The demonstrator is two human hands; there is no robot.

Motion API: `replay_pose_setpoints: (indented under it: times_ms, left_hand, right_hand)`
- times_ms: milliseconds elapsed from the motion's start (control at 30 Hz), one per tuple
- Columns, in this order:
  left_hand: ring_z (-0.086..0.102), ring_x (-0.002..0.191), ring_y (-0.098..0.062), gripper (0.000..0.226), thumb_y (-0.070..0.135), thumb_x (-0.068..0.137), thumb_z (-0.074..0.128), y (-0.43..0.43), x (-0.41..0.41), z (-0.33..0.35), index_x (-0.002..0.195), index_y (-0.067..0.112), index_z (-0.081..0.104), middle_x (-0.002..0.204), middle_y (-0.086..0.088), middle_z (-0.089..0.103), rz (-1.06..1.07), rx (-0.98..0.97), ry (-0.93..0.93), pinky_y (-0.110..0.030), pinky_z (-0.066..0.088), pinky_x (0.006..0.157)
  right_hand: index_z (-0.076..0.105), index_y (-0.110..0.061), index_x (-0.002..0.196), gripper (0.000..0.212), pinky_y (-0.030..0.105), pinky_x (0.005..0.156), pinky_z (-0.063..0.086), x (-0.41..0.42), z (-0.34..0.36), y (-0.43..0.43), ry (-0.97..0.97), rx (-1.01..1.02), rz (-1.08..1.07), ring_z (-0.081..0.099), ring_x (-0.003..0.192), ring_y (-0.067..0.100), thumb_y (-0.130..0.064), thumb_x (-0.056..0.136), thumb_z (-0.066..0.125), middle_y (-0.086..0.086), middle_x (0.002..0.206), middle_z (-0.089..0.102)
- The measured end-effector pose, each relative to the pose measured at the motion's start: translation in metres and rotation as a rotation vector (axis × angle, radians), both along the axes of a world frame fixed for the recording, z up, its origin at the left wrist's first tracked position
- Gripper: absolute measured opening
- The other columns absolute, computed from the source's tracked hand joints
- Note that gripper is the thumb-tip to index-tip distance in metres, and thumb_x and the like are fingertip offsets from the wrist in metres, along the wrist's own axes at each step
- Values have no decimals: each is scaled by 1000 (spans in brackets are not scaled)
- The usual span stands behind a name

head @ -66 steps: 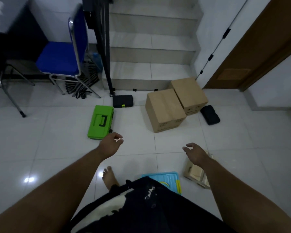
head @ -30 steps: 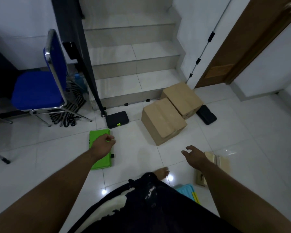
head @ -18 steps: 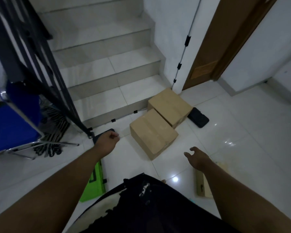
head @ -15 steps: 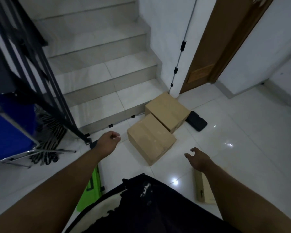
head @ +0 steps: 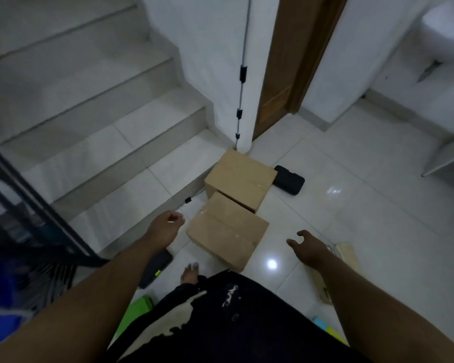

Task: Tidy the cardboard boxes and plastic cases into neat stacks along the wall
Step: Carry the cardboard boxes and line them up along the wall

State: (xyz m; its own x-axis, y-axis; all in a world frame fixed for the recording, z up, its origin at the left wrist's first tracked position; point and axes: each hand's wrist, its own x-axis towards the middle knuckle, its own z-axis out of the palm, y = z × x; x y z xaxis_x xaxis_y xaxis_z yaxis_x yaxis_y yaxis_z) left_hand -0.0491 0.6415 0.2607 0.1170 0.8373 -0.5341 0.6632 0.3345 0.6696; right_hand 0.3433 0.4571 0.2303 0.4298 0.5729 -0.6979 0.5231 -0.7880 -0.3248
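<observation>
While fingers of the left hand [head: 165, 227] and right hand [head: 307, 248] hang loose and empty, grab both sides of the near box [head: 227, 233] between them.

We see white tiled stairs [head: 131, 142] rising from the far left part of the floor [head: 364, 218], with a black railing [head: 45, 218] slanting along their left side. At the wall corner [head: 220, 61] beside the bottom step, a thin cable [head: 244, 40] runs down, held by black clips [head: 243, 73]. Right of that corner stands a brown wooden door [head: 294, 56]. A blue chair [head: 0, 292] shows at the left edge, and a bright glare [head: 271, 264] lies on the glossy tiles.
</observation>
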Motion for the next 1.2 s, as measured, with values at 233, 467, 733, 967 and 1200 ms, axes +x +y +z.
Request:
replay_pose_setpoints:
  times_ms: [233, 467, 733, 967, 1200]
  left_hand:
    - [59, 93, -18, 29, 35, 102, 59, 95, -3, -16, 127, 19, 62, 114, -2, 64, -169, -62, 23, -31, 45, 77]
    - [56, 108, -22, 32, 32, 102, 59, 145, 13, -42, 128, 14, 62, 127, -7, 61, -273, -117, 59, -33, 43, 90]
    - [59, 99, -22, 29, 29, 99, 67, 131, 39, -102, 125, 15, 62, 126, -9, 62, -289, -228, 105, -35, 45, 87]
    - [63, 88, -17, 42, 34, 96, 71, 132, 54, -241, 130, 17, 54, 131, -11, 59, -215, -329, 222, -36, 52, 76]
    - [46, 128, -17, 96, 56, 88, 71, 157, 80, -399, 160, 20, 20, 157, -1, 38, -60, -246, 178, -32, 40, 98]
  right_hand:
    - [37, -16, 155, 74, 37, 99, 47, -48, -2, 18, -3, -11, -157, 60, 125, 32, -61, 99, 55, 16, 137, 62]
    - [33, -22, 155, 99, 38, 89, 54, -90, -11, 13, 33, -18, -222, 69, 97, 22, -89, 82, 37, 3, 100, 72]
    - [29, -26, 158, 78, 39, 103, 47, -93, -42, 9, 72, -2, -342, 59, 125, 27, -64, 96, 56, 11, 140, 60]
    - [28, -23, 158, 91, 43, 102, 50, -82, -188, 20, 60, -10, -454, 59, 126, 28, -71, 88, 61, 13, 141, 58]
    - [19, -29, 161, 112, 47, 107, 48, -74, -387, 62, 190, 96, -667, 53, 134, 28, -79, 74, 70, 6, 154, 48]
